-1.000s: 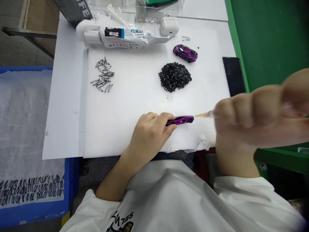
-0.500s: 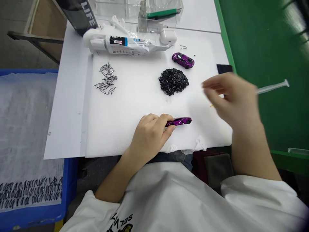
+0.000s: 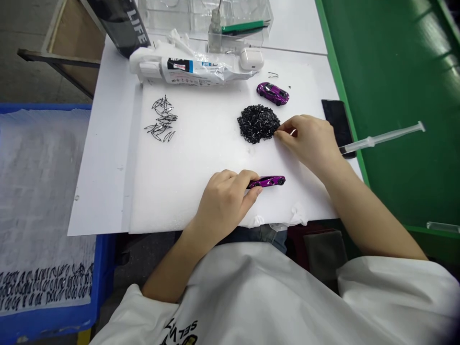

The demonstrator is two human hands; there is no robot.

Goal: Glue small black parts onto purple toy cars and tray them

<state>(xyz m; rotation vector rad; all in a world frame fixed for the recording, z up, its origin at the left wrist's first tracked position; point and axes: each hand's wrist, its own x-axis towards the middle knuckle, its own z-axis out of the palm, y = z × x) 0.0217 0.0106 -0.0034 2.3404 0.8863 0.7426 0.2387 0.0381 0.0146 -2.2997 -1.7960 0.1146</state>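
Note:
My left hand grips the rear or front end of a purple toy car between thumb and fingers, low over the white foam sheet. The car is turned with its side up. At the right edge of a heap of small black parts, my right hand has thumb and forefinger pinched together. Whatever is between those fingertips is too small to make out. A second purple toy car stands just above the heap. Thin black curved pieces lie loose at the sheet's left.
Along the back lie a white tube, a white earphone case, a small glass bottle and green tweezers. A dark bottle stands back left. A phone and a syringe are at the right; a blue crate is left.
My right hand has moved left and slightly down from the phone side to the black heap. The phone and syringe now show more fully. My left hand keeps hold of the car.

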